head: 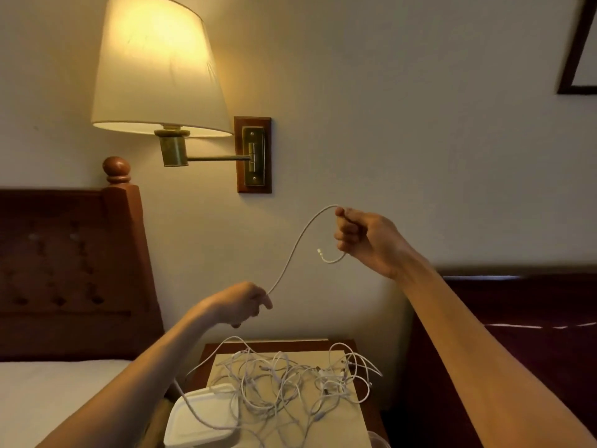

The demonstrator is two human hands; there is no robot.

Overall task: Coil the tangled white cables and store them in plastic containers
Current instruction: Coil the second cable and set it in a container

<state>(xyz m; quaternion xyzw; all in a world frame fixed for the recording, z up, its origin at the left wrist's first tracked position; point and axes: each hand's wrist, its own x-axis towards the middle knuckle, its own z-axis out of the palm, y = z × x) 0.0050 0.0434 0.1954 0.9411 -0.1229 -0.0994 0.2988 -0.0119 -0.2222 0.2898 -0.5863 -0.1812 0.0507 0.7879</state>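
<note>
one white cable (297, 244) is held up in the air in front of the wall, above the nightstand (363, 412). its free stretch runs on a slant, from lower left up to upper right, with a soft s-curve. the short end with its connector sticks out below the right hand (368, 240) and hooks back to the left and upward. the right hand has its fingers curled into a fist round the cable's upper part. the left hand (240, 302) pinches the lower part between thumb and curled fingers. below, the tangled cables (284, 379) lie in a loose heap on a tan mat on the nightstand. a white plastic container (203, 418) sits at the near left edge, strands trailing over it. a lit wall lamp (158, 69) hangs above; a bed headboard (64, 266) stands at left.
</note>
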